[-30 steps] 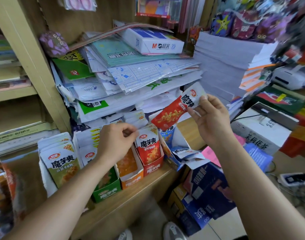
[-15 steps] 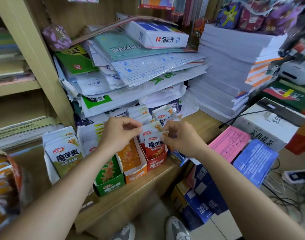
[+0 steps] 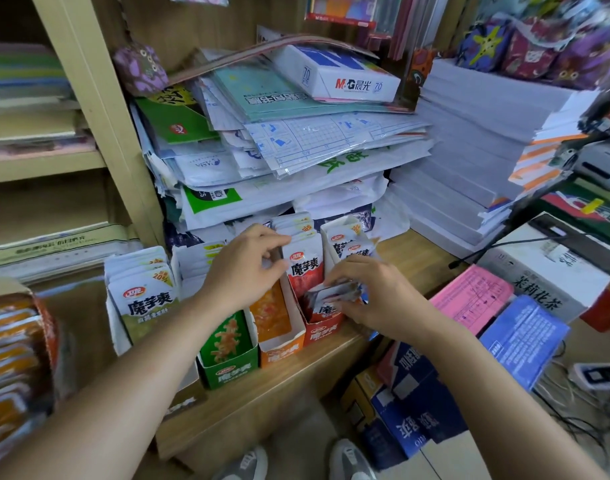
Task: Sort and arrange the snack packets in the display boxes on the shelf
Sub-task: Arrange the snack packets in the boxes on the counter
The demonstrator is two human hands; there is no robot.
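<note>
**Friend:** Where are your hands?

**Me:** My left hand point(image 3: 241, 268) is up at the top of the red packets point(image 3: 303, 268). Its thumb and fingers are curled and pinch the top edge on the left side of that row.

**Friend:** And the other hand?

**Me:** My right hand point(image 3: 376, 296) is low, at the front of the red box point(image 3: 322, 332). Its fingers are curled round a bent packet point(image 3: 331, 296). That packet is folded over and touches the front red packet.

**Friend:** Where do the red packets stand?

**Me:** Upright in the red box, on the wooden shelf point(image 3: 296, 386). Just left of it is the orange box point(image 3: 282, 349), then the green box point(image 3: 229, 374). Further left, a row of white and green packets point(image 3: 142, 299) stands upright. Just right of the red box, behind my right hand, another box point(image 3: 329, 247) with white walls holds more packets.

**Friend:** What else is there?

**Me:** Behind the boxes is a big messy pile of papers point(image 3: 296, 150), with a white M&G box point(image 3: 338, 76) on top. To the right is a tall paper stack point(image 3: 476, 140). Near my right arm, a pink sheet point(image 3: 473, 299) and a blue sheet point(image 3: 525, 337) lie side by side.
</note>
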